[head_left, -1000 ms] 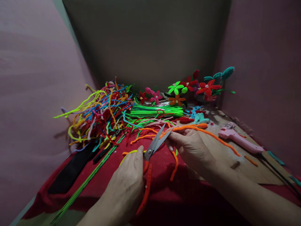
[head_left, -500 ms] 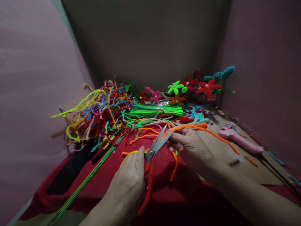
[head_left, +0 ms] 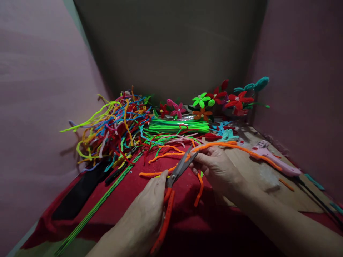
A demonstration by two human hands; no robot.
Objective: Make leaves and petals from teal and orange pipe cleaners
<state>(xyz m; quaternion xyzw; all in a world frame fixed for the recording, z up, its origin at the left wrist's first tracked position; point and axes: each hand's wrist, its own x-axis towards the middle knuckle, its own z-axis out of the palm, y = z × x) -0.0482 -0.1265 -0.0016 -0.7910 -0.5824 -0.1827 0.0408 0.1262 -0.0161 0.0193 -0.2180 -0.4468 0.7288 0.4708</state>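
Observation:
My left hand (head_left: 146, 205) is closed around the red handles of a pair of scissors (head_left: 179, 170), whose blades stand parted and point up and away to the right. Between thumb and fingers, my right hand (head_left: 214, 164) pinches an orange pipe cleaner (head_left: 235, 145) near the blade tips. A long end of it trails right, over a pink glue gun (head_left: 276, 160). Part of the orange strand passes at the blades; whether they touch it I cannot tell. Other orange pieces (head_left: 198, 191) lie on the red cloth below and left of my right hand.
A tangled heap of coloured pipe cleaners (head_left: 112, 125) lies at the left, beside thin green stems (head_left: 107, 194) and a black flat object (head_left: 80, 196). Behind sit a green bundle (head_left: 178, 125) and several fuzzy flowers (head_left: 200, 100). Cardboard (head_left: 249, 192) covers the right side.
The scissors and my left hand have shifted slightly down, with the handles swung a little left. The trailing orange end has moved right and up across the glue gun.

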